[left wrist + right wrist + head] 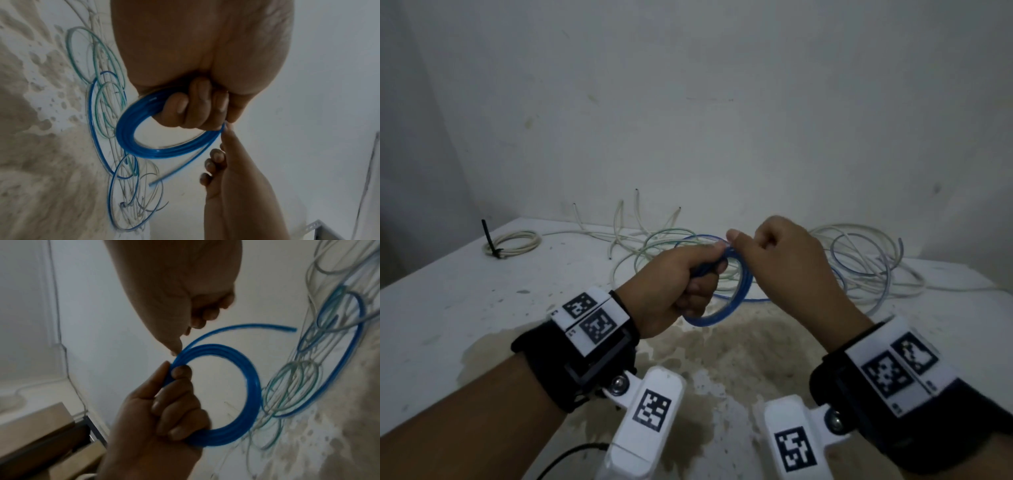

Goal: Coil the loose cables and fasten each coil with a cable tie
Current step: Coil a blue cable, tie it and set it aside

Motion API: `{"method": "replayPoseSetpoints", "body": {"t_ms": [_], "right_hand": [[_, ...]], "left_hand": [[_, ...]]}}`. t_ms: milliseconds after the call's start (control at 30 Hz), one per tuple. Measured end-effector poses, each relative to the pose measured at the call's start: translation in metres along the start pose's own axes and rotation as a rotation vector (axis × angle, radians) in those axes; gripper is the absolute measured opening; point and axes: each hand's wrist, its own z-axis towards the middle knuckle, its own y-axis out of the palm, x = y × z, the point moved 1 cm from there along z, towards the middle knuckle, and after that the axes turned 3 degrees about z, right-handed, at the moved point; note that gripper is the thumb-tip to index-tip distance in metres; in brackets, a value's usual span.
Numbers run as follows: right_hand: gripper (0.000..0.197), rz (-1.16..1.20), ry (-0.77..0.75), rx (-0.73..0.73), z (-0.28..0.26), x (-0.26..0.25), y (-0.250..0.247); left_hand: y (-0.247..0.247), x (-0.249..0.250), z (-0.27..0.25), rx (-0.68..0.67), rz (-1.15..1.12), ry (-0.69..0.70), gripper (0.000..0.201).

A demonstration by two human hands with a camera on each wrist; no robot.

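A blue cable coil of several turns hangs above the white table. My left hand grips one side of it in a fist; the same coil shows in the left wrist view with my left fingers wrapped through it. My right hand pinches the blue strand at the coil's top with thumb and forefinger. In the right wrist view the coil has a free blue end sticking out to the right. Loose white, green and blue cables lie tangled behind.
A white cable coil bound with a black cable tie lies at the table's back left. A wall rises right behind the table. A brown stain spreads over the table under my hands. A thin black wire runs near the front edge.
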Motion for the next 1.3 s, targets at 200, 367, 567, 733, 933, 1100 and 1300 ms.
{"method": "replayPoseSetpoints", "body": {"t_ms": [200,367,567,733,933,1100,1300], "right_hand": [[0.028,0.270,-0.025,-0.317,-0.005,0.014,-0.003],[0.022,0.746,0.146,-0.256,-0.014,0.020,-0.005],[0.021,0.736,0.191,-0.206,-0.020,0.031,-0.010],[0.022,0.221,-0.028,-0.268,-0.023,0.030,-0.011],[0.021,0.402,0.092,-0.118,-0.030,0.039,-0.010],[0.022,0.596,0.169,-0.059,-0.043,0.040,-0.015],[0.028,0.302,0.162,-0.068,-0.055,0.057,-0.030]], "left_hand": [[-0.007,0.004,0.003,-0.062,-0.252,0.036,0.028],[-0.001,-0.002,0.006,-0.124,-0.428,0.063,0.031],[0.006,-0.015,0.011,-0.039,-0.254,0.016,0.036],[0.018,-0.020,0.017,0.208,0.200,0.127,0.043],[0.032,-0.027,0.019,0.365,0.005,0.131,0.046],[0.043,-0.038,0.022,0.185,-0.354,0.023,0.043],[0.056,-0.049,0.028,0.165,0.043,0.007,0.037]]}}
